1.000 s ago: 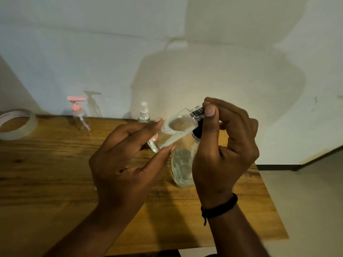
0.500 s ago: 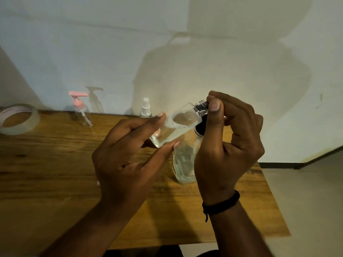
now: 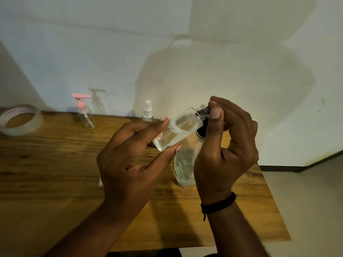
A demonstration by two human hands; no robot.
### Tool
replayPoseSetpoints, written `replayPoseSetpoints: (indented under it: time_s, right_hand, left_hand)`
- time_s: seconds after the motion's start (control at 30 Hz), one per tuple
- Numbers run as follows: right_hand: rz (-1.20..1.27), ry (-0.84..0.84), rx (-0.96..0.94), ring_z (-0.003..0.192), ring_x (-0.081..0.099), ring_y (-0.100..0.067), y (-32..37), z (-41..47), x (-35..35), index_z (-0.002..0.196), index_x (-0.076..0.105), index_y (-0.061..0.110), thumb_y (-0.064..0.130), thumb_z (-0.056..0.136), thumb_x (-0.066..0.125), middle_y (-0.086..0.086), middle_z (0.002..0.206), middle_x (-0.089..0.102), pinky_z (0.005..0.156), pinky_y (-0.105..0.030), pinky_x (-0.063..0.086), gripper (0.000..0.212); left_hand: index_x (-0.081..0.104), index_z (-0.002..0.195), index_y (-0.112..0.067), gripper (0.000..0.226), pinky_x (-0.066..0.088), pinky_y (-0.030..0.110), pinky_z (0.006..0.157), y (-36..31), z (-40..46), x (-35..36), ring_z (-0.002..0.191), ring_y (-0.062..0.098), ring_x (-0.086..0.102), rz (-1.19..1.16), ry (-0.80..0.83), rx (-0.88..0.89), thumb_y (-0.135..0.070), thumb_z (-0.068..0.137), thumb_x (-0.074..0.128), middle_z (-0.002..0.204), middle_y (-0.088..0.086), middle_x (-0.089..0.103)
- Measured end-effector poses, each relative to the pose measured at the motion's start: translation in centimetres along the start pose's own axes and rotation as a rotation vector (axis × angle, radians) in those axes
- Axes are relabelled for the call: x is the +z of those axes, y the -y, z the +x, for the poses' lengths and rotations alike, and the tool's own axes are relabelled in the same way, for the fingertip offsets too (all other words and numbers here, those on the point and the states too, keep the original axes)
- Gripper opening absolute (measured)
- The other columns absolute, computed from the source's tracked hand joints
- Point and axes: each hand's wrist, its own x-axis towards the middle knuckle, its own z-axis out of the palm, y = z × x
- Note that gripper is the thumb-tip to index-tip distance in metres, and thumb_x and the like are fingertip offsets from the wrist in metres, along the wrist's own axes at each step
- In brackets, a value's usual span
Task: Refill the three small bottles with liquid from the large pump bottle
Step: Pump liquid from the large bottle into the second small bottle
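My left hand [image 3: 130, 164] holds a small clear bottle [image 3: 176, 130] tilted, neck pointing up to the right, with liquid and bubbles inside. My right hand [image 3: 224, 145] pinches the silver ridged cap [image 3: 202, 111] at that bottle's neck. Behind both hands stands the large clear bottle [image 3: 184, 166] with a black collar [image 3: 201, 131], mostly hidden by my right hand. A small bottle with a pink pump [image 3: 83, 112] stands at the back left of the wooden table [image 3: 46, 173]. A small bottle with a white spray top [image 3: 148, 112] stands at the back centre.
A roll of clear tape [image 3: 19, 120] lies at the table's back left corner. The white wall runs right behind the table. The table's right edge drops to a pale floor [image 3: 306, 201]. A black band circles my right wrist.
Both hands and the small bottle have stayed nearly in place, with a slight shift of the right fingers on the cap. The camera has tilted a little.
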Motion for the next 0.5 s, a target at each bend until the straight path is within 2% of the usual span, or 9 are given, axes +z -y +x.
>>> replayPoseSetpoints:
  time_s: [0.13,0.33,0.5]
  right_hand:
    - [-0.011,0.005,-0.011,0.089,0.07,-0.023,0.43,0.2,-0.16,0.098,0.07,0.02,0.013,0.101,0.063,0.002,0.103,0.075,0.083,-0.033,0.044,0.011]
    - [0.0,-0.002,-0.013,0.087,0.07,-0.027,0.18,0.24,-0.06,0.095,0.073,0.014,0.013,0.101,0.063,-0.002,0.102,0.076,0.082,-0.034,0.045,0.011]
    - [-0.009,0.018,-0.007,0.088,0.069,-0.031,0.6,0.41,-0.28,0.097,0.071,0.02,0.013,0.1,0.064,0.001,0.099,0.076,0.083,-0.03,0.043,0.01]
  left_hand:
    - [0.069,0.122,-0.007,0.044,0.048,0.008,0.089,-0.04,-0.16,-0.11,0.101,-0.004,0.063,-0.007,-0.001,-0.002,-0.031,0.088,0.083,0.111,-0.002,0.068]
    - [0.069,0.122,-0.006,0.043,0.052,0.011,0.086,0.03,-0.04,0.04,0.098,0.002,0.066,-0.026,-0.02,0.002,-0.029,0.089,0.083,0.111,-0.001,0.068]
    - [0.067,0.123,-0.006,0.045,0.05,0.008,0.087,-0.12,-0.23,0.1,0.099,0.002,0.065,-0.023,-0.018,0.015,-0.027,0.086,0.084,0.111,0.0,0.067]
